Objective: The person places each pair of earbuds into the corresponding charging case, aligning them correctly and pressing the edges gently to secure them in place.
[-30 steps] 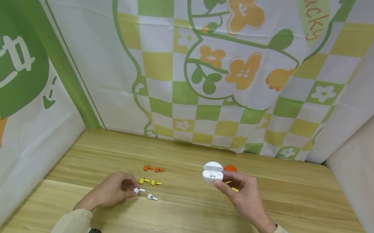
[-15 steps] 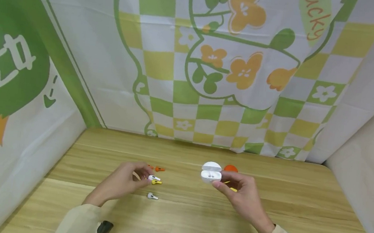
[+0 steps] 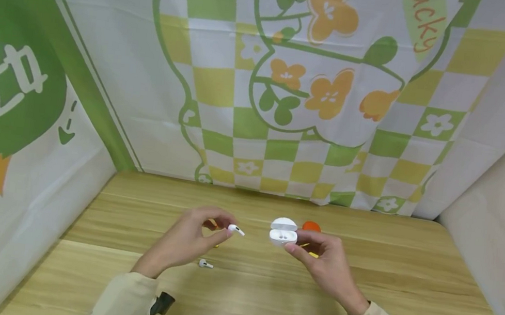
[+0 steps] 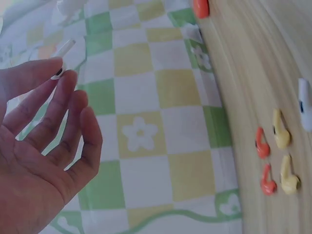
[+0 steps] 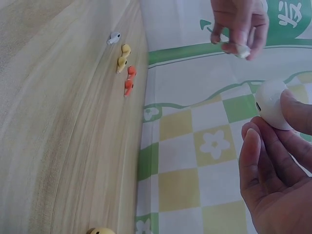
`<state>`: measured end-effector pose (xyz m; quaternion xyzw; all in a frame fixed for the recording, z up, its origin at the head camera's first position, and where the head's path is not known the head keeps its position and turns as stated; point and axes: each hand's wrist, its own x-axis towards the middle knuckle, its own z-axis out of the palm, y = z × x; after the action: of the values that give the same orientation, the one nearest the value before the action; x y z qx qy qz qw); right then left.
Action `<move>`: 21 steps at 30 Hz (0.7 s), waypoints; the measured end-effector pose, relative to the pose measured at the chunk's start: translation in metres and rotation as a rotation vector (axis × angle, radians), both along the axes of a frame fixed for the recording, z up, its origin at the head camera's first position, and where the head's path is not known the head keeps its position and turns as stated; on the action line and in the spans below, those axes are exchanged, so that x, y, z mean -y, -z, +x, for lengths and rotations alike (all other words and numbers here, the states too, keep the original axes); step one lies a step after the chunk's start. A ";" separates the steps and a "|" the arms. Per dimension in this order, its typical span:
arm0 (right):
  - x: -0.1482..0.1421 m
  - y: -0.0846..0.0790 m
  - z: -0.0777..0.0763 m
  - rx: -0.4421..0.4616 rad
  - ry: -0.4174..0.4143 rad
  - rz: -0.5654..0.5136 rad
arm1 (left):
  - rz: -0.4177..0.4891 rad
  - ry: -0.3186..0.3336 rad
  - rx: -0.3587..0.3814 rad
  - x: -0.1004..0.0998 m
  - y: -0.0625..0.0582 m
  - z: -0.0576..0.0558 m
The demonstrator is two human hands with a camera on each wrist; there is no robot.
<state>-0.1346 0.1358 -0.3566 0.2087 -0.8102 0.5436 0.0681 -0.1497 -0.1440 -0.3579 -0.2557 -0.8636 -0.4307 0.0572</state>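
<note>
Left hand (image 3: 184, 238): grasping. We record a white earbud (image 3: 236, 229) pinched between thumb and fingertips, raised above the wooden tabletop (image 3: 240, 301), its stem angled toward the right hand.

Right hand (image 3: 326, 270): grasping. We find a white case (image 3: 283, 238) gripped between thumb and fingers, its lid raised in the head view. Earbud and case are near each other but apart, with a gap between them.

Loose stock, left part of the tabletop: we count one white, two yellow and two orange pieces. The second white earbud (image 3: 205, 264) lies on its side, nearest the person. Beyond it come two yellow earbuds (image 4: 289, 183), then two orange earbuds (image 4: 267, 181), each pair set close together. In the head view we see these two pairs mostly hidden behind the left hand; both wrist views show them plainly.

Behind the right hand: we note a rounded orange object (image 3: 312, 227) and, largely covered by the fingers, a yellow object (image 3: 313, 255), whose full shape we cannot tell.

Worn articles: we enter light beige sleeves (image 3: 124, 299) on both arms and a black device (image 3: 163, 304) at each wrist.

Backdrop: we list a patterned cloth (image 3: 281, 150) in green, yellow and white checks, with orange flowers.
</note>
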 end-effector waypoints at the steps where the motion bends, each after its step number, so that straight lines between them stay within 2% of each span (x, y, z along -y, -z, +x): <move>1: 0.000 0.000 0.000 0.003 0.001 0.002 | 0.007 -0.003 -0.016 -0.003 -0.001 0.000; 11: 0.003 -0.001 -0.001 0.006 -0.010 -0.007 | 0.093 -0.005 -0.129 -0.026 -0.009 0.002; 18: 0.005 0.001 -0.002 -0.006 -0.031 -0.011 | 0.093 0.077 -0.280 -0.042 -0.011 0.000; 21: 0.004 0.006 -0.005 -0.024 -0.044 -0.013 | 0.082 0.090 -0.322 -0.047 -0.011 0.000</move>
<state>-0.1395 0.1322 -0.3624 0.2325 -0.8010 0.5475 0.0671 -0.1498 -0.0968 -0.3469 -0.3572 -0.8127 -0.4212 0.1859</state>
